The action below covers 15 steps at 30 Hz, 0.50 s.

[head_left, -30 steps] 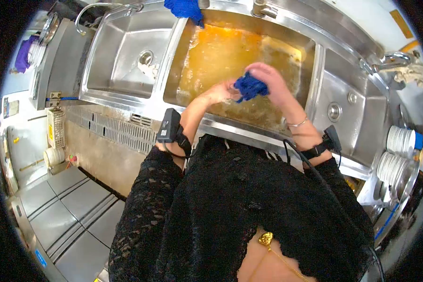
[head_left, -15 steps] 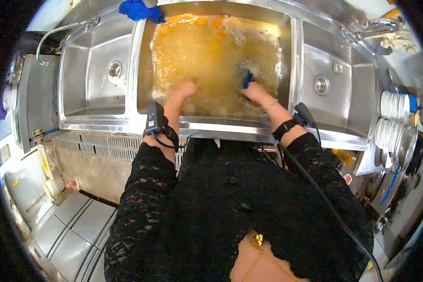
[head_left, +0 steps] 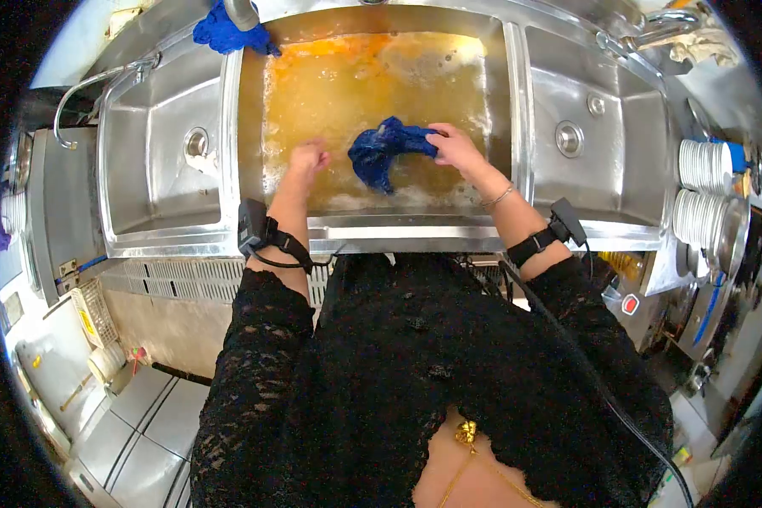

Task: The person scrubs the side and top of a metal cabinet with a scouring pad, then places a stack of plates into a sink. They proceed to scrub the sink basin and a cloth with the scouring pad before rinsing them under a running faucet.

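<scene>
A wet dark blue cloth (head_left: 383,152) hangs over the brownish, cloudy water (head_left: 347,93) in the middle sink (head_left: 504,110). My right hand (head_left: 455,148) grips the cloth's right end between thumb and fingers, and the cloth stretches leftward from it. To the left, my left hand (head_left: 310,157) is closed just above the water, apart from the cloth; whether anything is in its fingers is hidden. Orange residue and foam float near the sink's back edge.
Left sink (head_left: 165,186) and right sink (head_left: 601,178) flank the middle one. Another blue cloth (head_left: 220,32) lies at the back left by a tap. Stacked white plates (head_left: 701,165) stand at the right. Curved faucet (head_left: 85,85) at far left.
The blue cloth has come up out of the water in my right hand and now spreads leftward. My left hand has lifted and shifted slightly left. The view has moved slightly.
</scene>
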Tool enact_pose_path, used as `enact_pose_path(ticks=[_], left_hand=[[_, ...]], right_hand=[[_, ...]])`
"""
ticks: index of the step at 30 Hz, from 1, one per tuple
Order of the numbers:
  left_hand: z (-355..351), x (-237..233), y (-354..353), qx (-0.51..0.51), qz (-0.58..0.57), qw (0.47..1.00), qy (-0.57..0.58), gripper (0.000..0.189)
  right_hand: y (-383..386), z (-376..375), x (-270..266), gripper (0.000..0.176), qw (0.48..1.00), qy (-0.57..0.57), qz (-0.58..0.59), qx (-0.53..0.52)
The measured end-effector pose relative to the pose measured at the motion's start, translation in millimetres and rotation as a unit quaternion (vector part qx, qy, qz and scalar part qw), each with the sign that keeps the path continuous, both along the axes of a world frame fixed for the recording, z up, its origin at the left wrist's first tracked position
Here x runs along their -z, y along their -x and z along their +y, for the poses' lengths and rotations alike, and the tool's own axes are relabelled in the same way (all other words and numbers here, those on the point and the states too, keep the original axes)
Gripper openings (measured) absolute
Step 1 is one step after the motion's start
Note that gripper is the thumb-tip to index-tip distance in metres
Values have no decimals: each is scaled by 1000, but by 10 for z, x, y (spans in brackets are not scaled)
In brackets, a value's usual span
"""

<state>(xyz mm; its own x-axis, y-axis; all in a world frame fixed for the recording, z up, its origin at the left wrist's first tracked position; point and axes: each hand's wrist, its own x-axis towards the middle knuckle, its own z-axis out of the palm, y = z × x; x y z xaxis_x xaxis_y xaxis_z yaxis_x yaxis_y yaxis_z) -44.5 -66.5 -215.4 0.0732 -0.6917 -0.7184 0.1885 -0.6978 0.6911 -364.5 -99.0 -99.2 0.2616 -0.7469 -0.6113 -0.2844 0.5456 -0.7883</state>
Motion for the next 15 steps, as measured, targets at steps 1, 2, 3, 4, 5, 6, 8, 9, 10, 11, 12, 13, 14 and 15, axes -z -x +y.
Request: enact_pose_path(ticks=[1, 2, 3, 4, 5, 6, 8, 9, 10, 11, 12, 13, 14, 15], left_hand=[[8, 131, -109, -25, -12, 999, -19, 28], [11, 209, -146, -51, -23, 998, -38, 27], [-10, 252, -64, -51, -21, 998, -36, 27], [-52, 283, 123, 1, -108, 994, -15, 28], [-88, 304, 348, 52, -194, 980, 6, 28], [-111, 110, 612, 151, -200, 968, 18, 29], [-193, 198, 1059, 313, -186, 930, 41, 33], [-126, -679, 1244, 337, -181, 920, 80, 36], [-150, -95, 1375, 258, -130, 945, 151, 35], [-199, 35, 1617, 161, -4, 969, 189, 32], [-211, -92, 1737, 176, -34, 959, 220, 25], [-159, -901, 1715, 245, -6, 951, 190, 25], [-91, -1170, 1824, 193, -80, 948, 240, 26], [-73, -1357, 1885, 163, -80, 931, 317, 27]], right_hand=[[9, 13, 92, 43, 998, 13, 64, 18], [15, 23, 168, 46, 991, 25, 129, 34], [-11, 64, 205, 54, 994, 28, 84, 62], [-13, 71, 218, 54, 994, 31, 85, 63], [-16, 79, 215, 62, 997, -27, 57, 47], [-35, 92, 213, 71, 996, -85, 27, 30], [-98, 161, 163, 72, 988, -136, -21, 73], [-155, 178, 154, 71, 979, -163, -55, 109], [-105, 127, 359, 65, 962, -219, -139, 86], [-171, 126, 41, 54, 954, -233, -141, 123], [-107, 62, 288, 49, 937, -240, -229, 114], [8, -32, 550, 44, 909, -293, -285, 87], [-42, -20, 352, 48, 892, -278, -336, 121], [66, -83, 443, 43, 887, -246, -358, 158]])
